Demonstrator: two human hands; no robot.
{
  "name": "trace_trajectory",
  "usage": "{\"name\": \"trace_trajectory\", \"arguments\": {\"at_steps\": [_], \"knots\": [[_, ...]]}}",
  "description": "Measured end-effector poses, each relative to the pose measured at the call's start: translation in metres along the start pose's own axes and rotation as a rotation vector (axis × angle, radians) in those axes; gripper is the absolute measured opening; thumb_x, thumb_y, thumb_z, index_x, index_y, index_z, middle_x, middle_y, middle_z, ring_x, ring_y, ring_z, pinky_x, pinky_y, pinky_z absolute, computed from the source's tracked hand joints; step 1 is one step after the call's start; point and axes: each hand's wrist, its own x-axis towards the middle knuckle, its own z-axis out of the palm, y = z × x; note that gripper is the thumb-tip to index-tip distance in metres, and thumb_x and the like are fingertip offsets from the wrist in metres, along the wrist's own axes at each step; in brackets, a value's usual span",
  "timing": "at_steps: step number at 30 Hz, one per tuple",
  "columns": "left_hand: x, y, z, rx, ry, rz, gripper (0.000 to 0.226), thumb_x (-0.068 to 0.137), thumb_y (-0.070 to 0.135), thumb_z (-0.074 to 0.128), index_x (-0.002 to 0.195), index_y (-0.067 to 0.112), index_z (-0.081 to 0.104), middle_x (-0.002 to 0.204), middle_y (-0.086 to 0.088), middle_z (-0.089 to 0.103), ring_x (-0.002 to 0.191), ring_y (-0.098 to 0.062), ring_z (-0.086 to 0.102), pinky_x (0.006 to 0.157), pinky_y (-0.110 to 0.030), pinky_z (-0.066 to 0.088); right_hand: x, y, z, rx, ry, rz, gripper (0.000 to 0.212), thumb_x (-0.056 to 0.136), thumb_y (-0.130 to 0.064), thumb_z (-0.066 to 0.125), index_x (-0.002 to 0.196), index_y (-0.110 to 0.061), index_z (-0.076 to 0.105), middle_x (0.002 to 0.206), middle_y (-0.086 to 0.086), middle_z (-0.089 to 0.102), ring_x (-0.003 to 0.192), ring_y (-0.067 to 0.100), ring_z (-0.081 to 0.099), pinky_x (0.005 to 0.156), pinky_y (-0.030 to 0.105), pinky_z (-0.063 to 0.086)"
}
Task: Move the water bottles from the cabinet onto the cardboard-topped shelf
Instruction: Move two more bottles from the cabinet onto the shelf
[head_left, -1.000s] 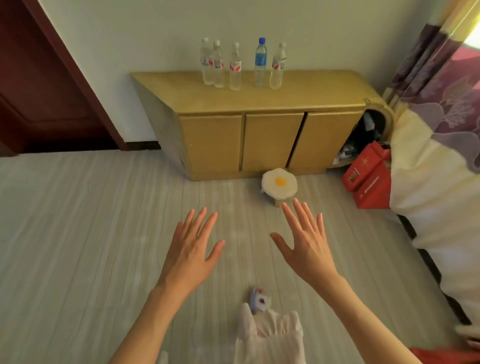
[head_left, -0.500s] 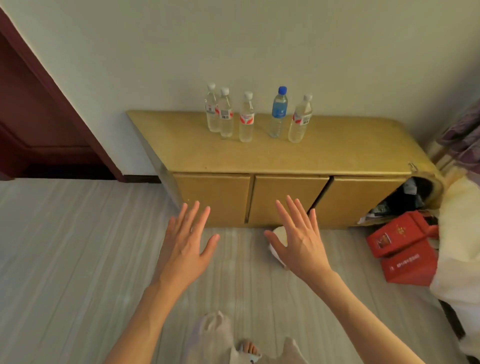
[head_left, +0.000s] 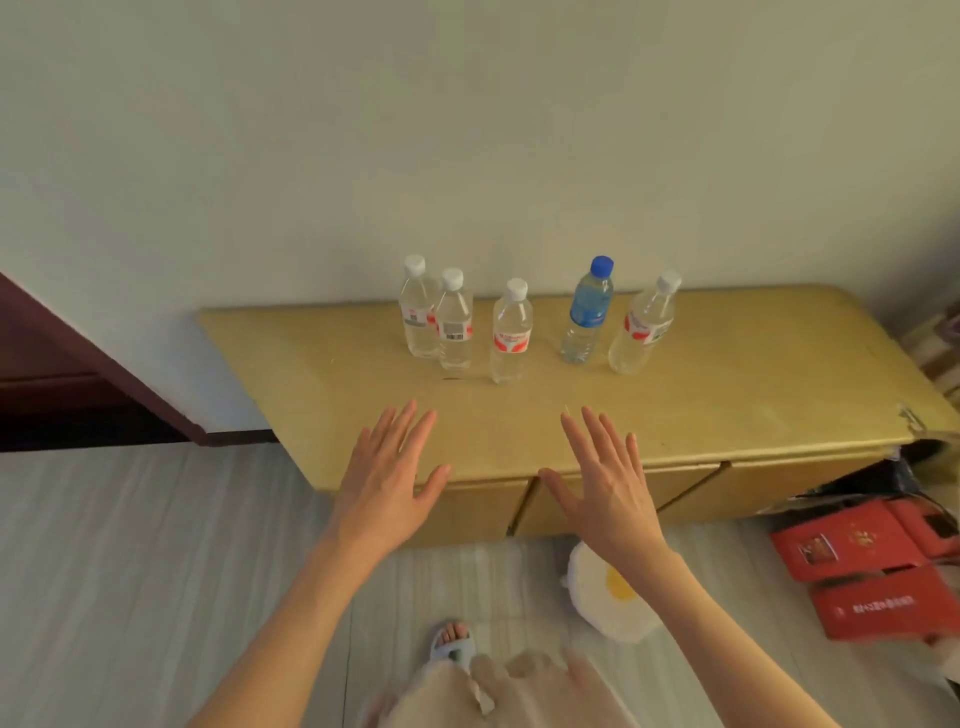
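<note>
Here, left hand (head_left: 387, 478), right hand (head_left: 605, 480), flat, splayed.

The yellow cabinet (head_left: 727, 395) carries five water bottles (head_left: 511, 332) standing upright in a loose row just beyond both hands (head_left: 387, 478). The blue-capped bottle (head_left: 587, 312) stands beyond the right hand (head_left: 605, 478).
</note>
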Motion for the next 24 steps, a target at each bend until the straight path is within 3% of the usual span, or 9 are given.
{"name": "trace_trajectory", "arguments": {"at_steps": [4, 8, 13, 16, 21, 24], "knots": [[0.066, -0.016, -0.006, -0.046, 0.004, 0.003, 0.063, 0.091, 0.037, 0.049, 0.142, 0.011, 0.024, 0.152, -0.011, 0.018, 0.141, -0.025, 0.014, 0.114, -0.039, 0.017, 0.060, 0.006, 0.013, 0.083, -0.002, 0.053, 0.063, 0.090, -0.043, 0.048, 0.143, -0.016, 0.027, 0.151, 0.009, 0.029, 0.142, 0.025, 0.016, 0.116, 0.041, 0.016], [0.133, -0.031, -0.007, -0.056, 0.019, -0.014, 0.068, 0.087, 0.027, 0.057, 0.141, 0.005, 0.023, 0.150, -0.015, 0.023, 0.138, -0.028, 0.022, 0.111, -0.036, 0.020, 0.132, 0.023, 0.027, 0.183, -0.064, 0.107, 0.064, 0.089, -0.036, 0.055, 0.141, -0.010, 0.030, 0.146, 0.011, 0.036, 0.137, 0.027, 0.028, 0.110, 0.037, 0.027], [0.209, -0.037, -0.011, -0.150, 0.049, -0.068, 0.072, 0.086, 0.021, 0.060, 0.142, 0.003, 0.018, 0.146, -0.014, 0.033, 0.130, -0.022, 0.032, 0.104, -0.026, 0.025, 0.217, 0.034, 0.027, 0.368, -0.118, 0.122, 0.082, 0.083, -0.030, 0.066, 0.144, -0.009, 0.016, 0.151, 0.011, 0.026, 0.139, 0.024, 0.024, 0.110, 0.031, 0.021], [0.240, -0.038, -0.005, -0.206, 0.021, -0.118, 0.073, 0.086, 0.021, 0.060, 0.143, 0.007, 0.016, 0.148, -0.010, 0.030, 0.133, -0.023, 0.026, 0.105, -0.028, 0.025, 0.245, 0.041, 0.031, 0.419, -0.200, 0.106, 0.092, 0.078, -0.032, 0.071, 0.146, -0.012, 0.012, 0.152, 0.008, 0.023, 0.140, 0.022, 0.022, 0.109, 0.027, 0.019], [0.255, -0.041, 0.012, -0.299, -0.042, -0.184, 0.058, 0.085, 0.020, 0.062, 0.136, 0.017, 0.035, 0.133, -0.005, 0.045, 0.118, -0.023, 0.046, 0.094, -0.033, 0.038, 0.257, 0.048, 0.043, 0.494, -0.255, 0.067, 0.077, 0.079, -0.025, 0.070, 0.142, -0.020, 0.026, 0.143, 0.001, 0.038, 0.127, 0.019, 0.040, 0.101, 0.029, 0.036], [0.259, -0.043, 0.015, -0.346, -0.017, -0.194, 0.054, 0.083, 0.019, 0.064, 0.131, 0.016, 0.040, 0.125, -0.001, 0.049, 0.113, -0.020, 0.048, 0.094, -0.034, 0.042, 0.261, 0.050, 0.050, 0.510, -0.226, 0.052, 0.073, 0.078, -0.023, 0.071, 0.139, -0.018, 0.032, 0.135, 0.000, 0.042, 0.121, 0.018, 0.044, 0.098, 0.034, 0.043]]}}
